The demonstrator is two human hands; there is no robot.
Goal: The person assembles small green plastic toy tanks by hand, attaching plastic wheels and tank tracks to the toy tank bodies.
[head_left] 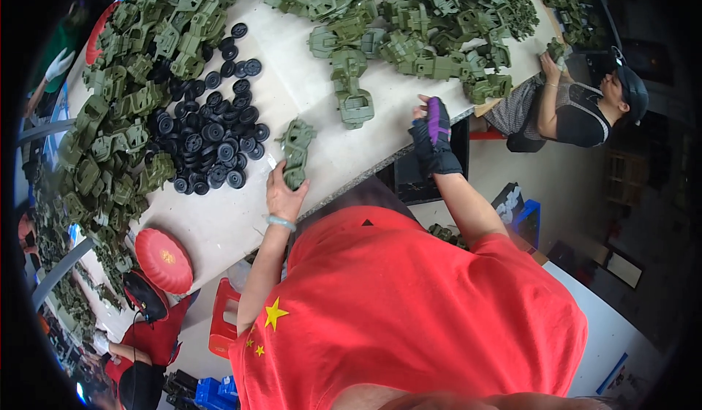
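My left hand (pixel 287 193), with a pale bangle at the wrist, grips the near end of an olive-green plastic toy vehicle body (pixel 296 147) over the table. Fingers and thumb close around its lower edges. Just left of it lies a heap of black toy wheels (pixel 212 132), some loose at its far side. My right hand (pixel 433 136) wears a black and purple fingerless glove and hovers by the table's front edge, apart from the parts. Its fingers are curled in toward the thumb; anything between them is too small or hidden to make out.
More green vehicle bodies (pixel 351 66) are piled at the far side and along the left (pixel 95 168). A red scalloped plate (pixel 164 260) sits at the table's left edge. Co-workers sit at right (pixel 578 110) and lower left (pixel 150 337). A red plastic stool (pixel 224 322) stands below.
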